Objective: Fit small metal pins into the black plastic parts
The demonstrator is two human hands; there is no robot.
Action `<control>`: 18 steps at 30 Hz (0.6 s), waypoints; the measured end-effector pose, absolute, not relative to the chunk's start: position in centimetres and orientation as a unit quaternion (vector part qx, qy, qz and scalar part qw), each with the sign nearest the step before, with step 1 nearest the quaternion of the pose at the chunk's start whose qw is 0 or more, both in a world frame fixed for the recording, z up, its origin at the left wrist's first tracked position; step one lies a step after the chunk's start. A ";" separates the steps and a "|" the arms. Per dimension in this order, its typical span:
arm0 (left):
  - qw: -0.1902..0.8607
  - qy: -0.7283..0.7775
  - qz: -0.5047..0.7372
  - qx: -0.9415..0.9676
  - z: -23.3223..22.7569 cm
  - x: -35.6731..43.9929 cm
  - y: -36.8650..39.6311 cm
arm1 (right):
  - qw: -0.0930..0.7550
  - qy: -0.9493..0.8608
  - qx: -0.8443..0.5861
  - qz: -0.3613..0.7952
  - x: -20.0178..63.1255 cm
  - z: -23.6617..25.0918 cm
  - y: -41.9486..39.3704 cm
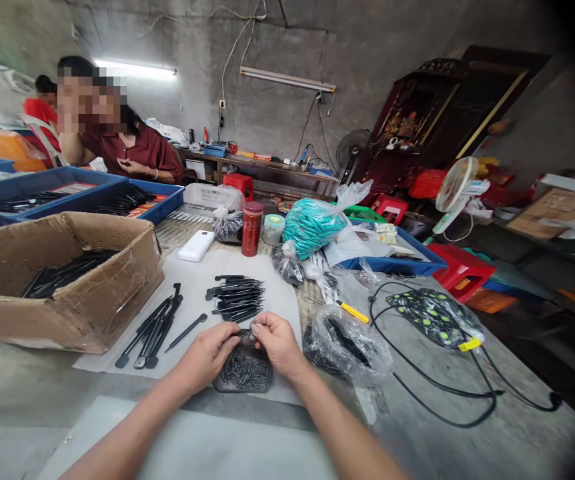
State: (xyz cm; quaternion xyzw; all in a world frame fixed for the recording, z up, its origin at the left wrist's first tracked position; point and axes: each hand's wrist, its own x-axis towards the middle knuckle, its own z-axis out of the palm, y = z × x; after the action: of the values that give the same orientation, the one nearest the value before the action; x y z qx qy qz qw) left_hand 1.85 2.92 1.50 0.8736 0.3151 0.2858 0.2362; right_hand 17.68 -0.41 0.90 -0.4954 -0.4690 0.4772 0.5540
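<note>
Over a small clear tray (241, 389) of short dark metal pins (245, 371), my two hands meet with fingertips close together. My left hand (211, 353) is closed in a pinch on a slim black rod-like piece (243, 332). My right hand (278, 341) also pinches at that piece's end; what lies between its fingertips is too small to make out. Just beyond them is a stack of black slender tools with pointed ends (237, 297). Left of my left hand lie one single black tool (186, 332) and a loose group of black flat-ended tools (151, 333).
A cardboard box (112, 300) of black parts stands left. Right are an open plastic bag (377, 347), a yellow-handled tool (354, 312) and a black cable (442, 385). Behind stand a red cup (252, 230) and a bag of teal pieces (312, 227). A co-worker (147, 150) sits beyond blue trays (167, 203).
</note>
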 end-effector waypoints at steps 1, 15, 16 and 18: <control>0.220 0.309 0.288 0.879 1.4 1.8 2.9 | 0.546 -0.484 -0.506 0.459 17.7 0.9 -0.5; 0.255 0.337 0.273 0.864 1.7 2.0 2.9 | 0.536 -0.514 -0.516 0.427 17.8 1.1 -0.5; 0.254 0.335 0.274 0.865 1.6 2.0 2.9 | 0.532 -0.523 -0.519 0.417 17.9 1.0 -0.5; 0.245 0.331 0.278 0.868 1.4 2.0 2.9 | 0.524 -0.538 -0.528 0.396 17.9 0.9 -0.6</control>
State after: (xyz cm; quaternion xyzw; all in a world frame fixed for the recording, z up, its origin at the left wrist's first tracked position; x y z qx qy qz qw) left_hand 2.04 2.86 1.41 0.8680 0.3309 0.2777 0.2451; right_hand 17.94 -0.57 0.94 -0.5283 -0.5381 0.3960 0.5240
